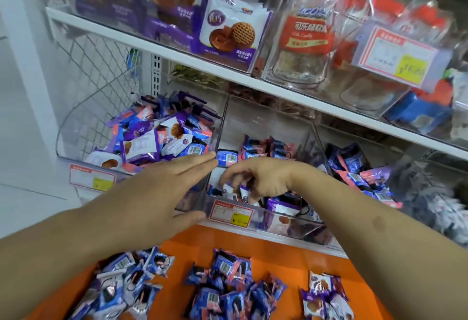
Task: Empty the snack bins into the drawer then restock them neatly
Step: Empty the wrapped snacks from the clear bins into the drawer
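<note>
Your middle snack bin [266,127], a clear one on the lower shelf [253,229], holds only a thin scatter of blue and pink snack packets [263,148] along its back and a few purple ones at its front wall, behind a red-bordered price tag [231,212]. Your right hand [260,180] hangs over that bin with its wrist bent down and its fingers [234,177] loosely curled above the packets near the front; you cannot tell from this view whether they pinch a packet or hold nothing. Your left hand [162,188] lies flat with straight, released fingers, the fingertips reaching the clear wall between the middle bin and the left bin [76,127], the thumb near the price tag. The left bin is heaped with purple and pink waffle-biscuit packets [157,134] and carries its own price tag [92,177] on its front. To the right, a third bin [329,157] holds more blue and pink packets. Below the shelf, the orange drawer [278,251] lies open, with loose blue and pink packets [222,286] strewn over its floor in several clumps and two purple ones at the right. On the upper shelf [157,48] stand clear bins of larger purple waffle packs [228,28] and red-labelled candy bags [306,33].
</note>
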Available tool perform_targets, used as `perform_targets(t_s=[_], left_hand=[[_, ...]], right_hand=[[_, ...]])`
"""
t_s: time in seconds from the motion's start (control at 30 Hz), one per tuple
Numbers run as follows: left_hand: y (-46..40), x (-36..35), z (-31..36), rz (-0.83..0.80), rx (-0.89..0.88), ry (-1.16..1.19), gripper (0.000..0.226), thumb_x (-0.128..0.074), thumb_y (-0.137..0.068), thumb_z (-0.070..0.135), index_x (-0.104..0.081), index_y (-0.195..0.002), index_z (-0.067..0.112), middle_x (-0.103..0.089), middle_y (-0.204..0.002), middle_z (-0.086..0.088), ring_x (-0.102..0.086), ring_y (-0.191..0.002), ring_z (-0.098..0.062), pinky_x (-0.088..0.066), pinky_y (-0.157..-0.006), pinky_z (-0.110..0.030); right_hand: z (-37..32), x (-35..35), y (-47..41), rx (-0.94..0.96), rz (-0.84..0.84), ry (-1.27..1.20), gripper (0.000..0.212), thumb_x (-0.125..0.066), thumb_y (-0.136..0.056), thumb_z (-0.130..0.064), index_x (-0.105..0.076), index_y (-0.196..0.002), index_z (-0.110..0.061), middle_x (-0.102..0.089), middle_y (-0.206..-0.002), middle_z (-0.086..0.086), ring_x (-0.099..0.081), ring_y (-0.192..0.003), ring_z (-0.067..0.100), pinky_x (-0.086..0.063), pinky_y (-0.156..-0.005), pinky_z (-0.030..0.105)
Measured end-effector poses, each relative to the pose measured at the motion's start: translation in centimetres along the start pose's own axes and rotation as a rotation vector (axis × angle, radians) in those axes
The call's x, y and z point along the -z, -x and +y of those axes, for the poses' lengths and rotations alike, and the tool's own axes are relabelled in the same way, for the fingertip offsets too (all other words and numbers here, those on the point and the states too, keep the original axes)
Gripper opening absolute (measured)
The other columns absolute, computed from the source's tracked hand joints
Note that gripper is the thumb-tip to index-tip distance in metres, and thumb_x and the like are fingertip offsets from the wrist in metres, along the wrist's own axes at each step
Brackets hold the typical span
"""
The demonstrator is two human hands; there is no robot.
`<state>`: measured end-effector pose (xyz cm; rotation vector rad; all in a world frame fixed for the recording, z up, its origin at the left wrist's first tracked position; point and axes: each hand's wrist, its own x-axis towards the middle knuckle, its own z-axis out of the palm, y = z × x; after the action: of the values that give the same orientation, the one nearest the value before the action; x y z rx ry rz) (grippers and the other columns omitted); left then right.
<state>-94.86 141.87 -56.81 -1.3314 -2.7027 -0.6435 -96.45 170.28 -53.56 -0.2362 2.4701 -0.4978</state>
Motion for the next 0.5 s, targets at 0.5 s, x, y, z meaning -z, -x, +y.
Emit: perform_targets(t_s=[0.5], left_hand=[[0.7, 2.1, 3.6, -0.036, 0.089, 0.002, 0.091, -0.051, -0.093, 0.071, 0.007, -0.16, 0.051, 0.017, -0.163, 0.037, -0.006, -0.154, 0.004, -0.018, -0.122, -0.028]], right_hand=[[-1.5, 0.8, 7.4, 0.089, 0.725, -0.356, 0.017, -0.083, -0.083, 0.003, -0.073, -0.078, -0.01, -0.056, -0.059, -0.014, -0.047, -0.054, 0.005, -0.044, -0.058, 0.019]])
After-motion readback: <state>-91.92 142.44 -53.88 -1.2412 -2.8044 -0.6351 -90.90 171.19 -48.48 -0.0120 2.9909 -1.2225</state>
